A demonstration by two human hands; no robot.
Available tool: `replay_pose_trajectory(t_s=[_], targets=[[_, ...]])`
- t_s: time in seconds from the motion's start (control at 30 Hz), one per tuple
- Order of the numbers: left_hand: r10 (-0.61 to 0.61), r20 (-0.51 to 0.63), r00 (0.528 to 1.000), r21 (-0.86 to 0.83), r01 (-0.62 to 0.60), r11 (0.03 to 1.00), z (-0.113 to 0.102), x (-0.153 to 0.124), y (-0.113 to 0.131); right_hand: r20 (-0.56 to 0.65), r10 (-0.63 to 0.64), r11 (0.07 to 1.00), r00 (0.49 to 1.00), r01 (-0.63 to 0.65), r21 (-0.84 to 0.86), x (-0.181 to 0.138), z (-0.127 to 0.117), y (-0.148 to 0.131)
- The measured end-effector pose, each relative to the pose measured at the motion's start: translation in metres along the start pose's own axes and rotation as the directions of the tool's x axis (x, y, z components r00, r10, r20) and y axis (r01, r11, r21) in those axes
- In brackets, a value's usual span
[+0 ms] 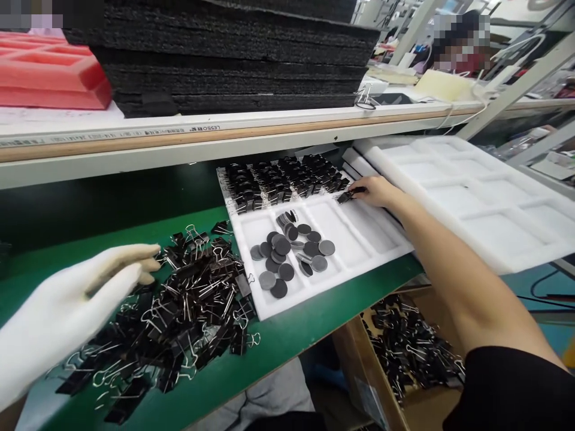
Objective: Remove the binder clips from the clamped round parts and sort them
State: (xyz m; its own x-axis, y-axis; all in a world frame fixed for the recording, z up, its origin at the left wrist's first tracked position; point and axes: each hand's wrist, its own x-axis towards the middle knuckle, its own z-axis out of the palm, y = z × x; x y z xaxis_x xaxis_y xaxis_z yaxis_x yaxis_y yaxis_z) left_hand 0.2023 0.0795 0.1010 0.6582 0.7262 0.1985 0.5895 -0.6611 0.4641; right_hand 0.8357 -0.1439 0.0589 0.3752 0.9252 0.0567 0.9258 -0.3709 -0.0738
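Our right hand (pixel 375 190) pinches a black clip (pixel 345 197) beside the packed clips (pixel 287 179) in the white tray (pixel 291 299), where crowding could snag it, while our left hand (pixel 76 293), fingers parted, hangs by the clip heap (pixel 193 299).

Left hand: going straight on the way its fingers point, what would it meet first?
Most likely the pile of black binder clips; the gloved left hand is at its edge, though one view leaves contact unclear.

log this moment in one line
left hand: gloved, at clip pile | right hand: holding binder clip over white tray | discs: in tray
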Motion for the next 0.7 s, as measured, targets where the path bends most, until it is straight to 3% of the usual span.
replay_pose_trajectory(t_s=[0.13,0.33,0.57,0.7], targets=[[-0.118,0.095,0.988,-0.012,0.119,0.993,-0.005,-0.001,0.005,-0.017,-0.022,1.000,1.000,0.022,0.019,0.001,0.003,0.011],[-0.131,0.118,0.984,-0.013,0.133,0.991,-0.012,0.000,0.018,-0.052,-0.044,0.997,0.998,0.047,0.058,-0.004,0.007,0.015],[-0.110,0.106,0.988,-0.043,0.115,0.992,-0.022,0.000,0.039,-0.082,-0.081,0.996,0.993,0.084,0.033,0.000,0.009,-0.008],[-0.094,0.092,0.991,-0.041,0.098,0.994,-0.030,-0.008,0.033,-0.075,-0.005,0.999,0.997,0.008,0.039,-0.006,-0.002,-0.025]])
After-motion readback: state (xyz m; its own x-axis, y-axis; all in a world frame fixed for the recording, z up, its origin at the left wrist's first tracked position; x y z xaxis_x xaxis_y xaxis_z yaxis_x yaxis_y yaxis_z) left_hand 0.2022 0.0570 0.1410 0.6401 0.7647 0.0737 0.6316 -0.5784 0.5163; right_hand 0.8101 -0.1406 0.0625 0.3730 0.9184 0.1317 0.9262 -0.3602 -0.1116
